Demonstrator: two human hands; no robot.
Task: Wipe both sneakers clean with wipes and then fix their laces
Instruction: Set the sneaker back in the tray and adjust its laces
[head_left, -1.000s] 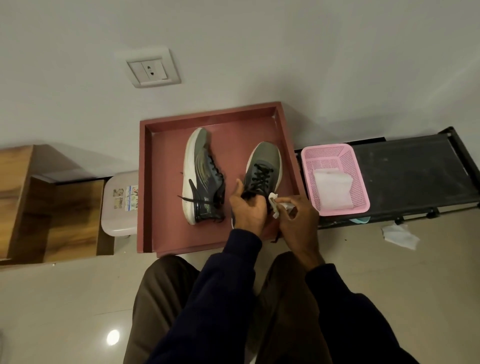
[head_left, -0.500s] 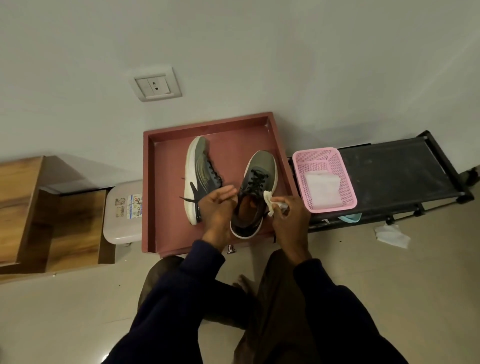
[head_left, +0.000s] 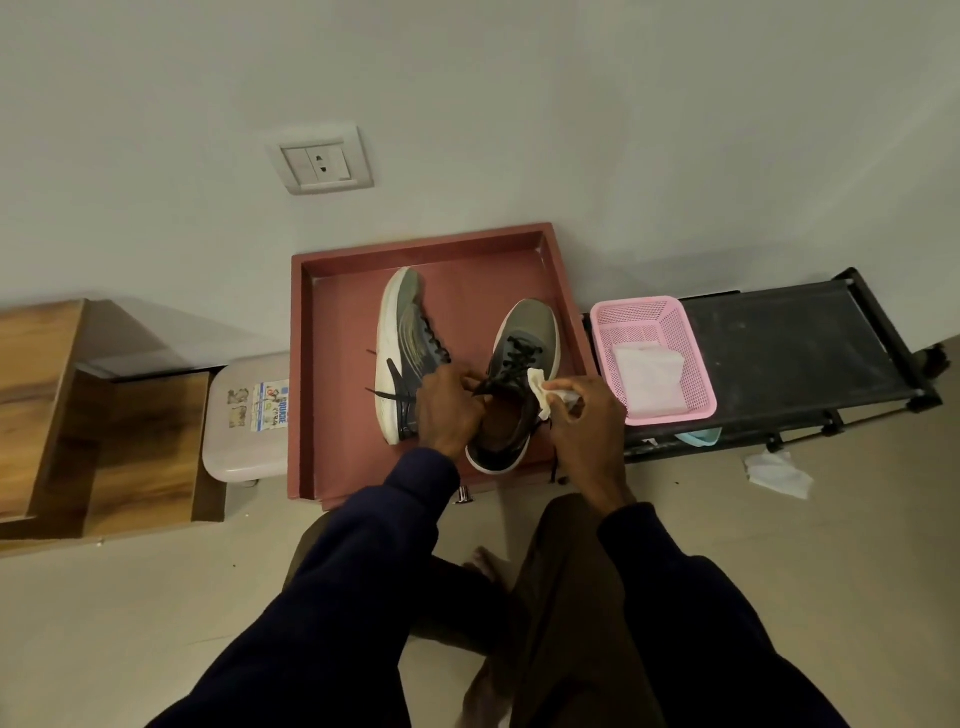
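Two grey-green sneakers with black laces are in a red tray (head_left: 332, 415). The left sneaker (head_left: 402, 338) lies on its side, white sole facing left. The right sneaker (head_left: 524, 343) stands upright, toe toward the wall. My left hand (head_left: 447, 410) grips the right sneaker at its collar, on the left side. My right hand (head_left: 584, 415) pinches a crumpled white wipe (head_left: 543, 392) against the sneaker's right side near the laces.
A pink basket (head_left: 698, 374) holding fresh wipes (head_left: 649, 376) sits on a black rack (head_left: 789, 343) to the right. A used wipe (head_left: 776, 473) lies on the floor. A white stool (head_left: 244, 421) and a wooden cabinet (head_left: 104, 436) stand at left. My legs are below.
My left hand shifted from the sneaker's heel to the left side of its collar. The view pulled back, so the tray and sneakers sit lower in the frame. The wipe stays at the sneaker's right side.
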